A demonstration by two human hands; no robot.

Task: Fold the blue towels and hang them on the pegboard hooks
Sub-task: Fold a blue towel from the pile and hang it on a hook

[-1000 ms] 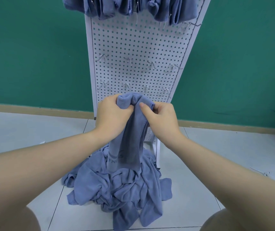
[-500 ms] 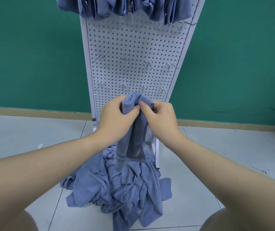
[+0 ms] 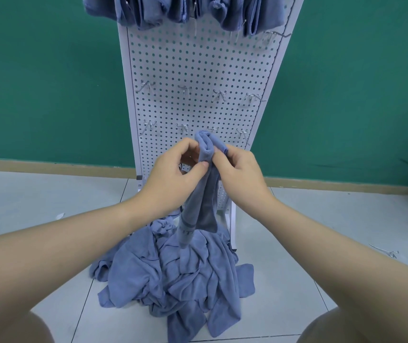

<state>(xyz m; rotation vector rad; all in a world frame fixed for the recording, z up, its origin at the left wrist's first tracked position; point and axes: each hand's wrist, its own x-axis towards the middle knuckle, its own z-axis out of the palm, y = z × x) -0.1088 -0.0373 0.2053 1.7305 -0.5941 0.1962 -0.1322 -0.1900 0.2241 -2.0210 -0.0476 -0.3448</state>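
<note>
A blue towel [image 3: 201,206] hangs bunched from both my hands in front of the white pegboard [image 3: 198,70]. My left hand [image 3: 175,172] pinches its top fold from the left with thumb and fingers. From the right, my right hand [image 3: 241,169] grips the same bunched top. The towel's lower end reaches down to a pile of blue towels [image 3: 180,276] on the floor. Several folded blue towels [image 3: 185,8] hang from hooks at the pegboard's top. Two rows of bare metal hooks [image 3: 184,90] sit lower on the board.
The pegboard stands on a pale tiled floor against a green wall [image 3: 49,82] with a tan skirting strip. A loose metal hook [image 3: 383,251] lies on the floor at the right. My knees show at the bottom corners.
The towel's top has been gathered tighter and raised a little between my hands. My left fingers have shifted from a full grip to a pinch at the fold.
</note>
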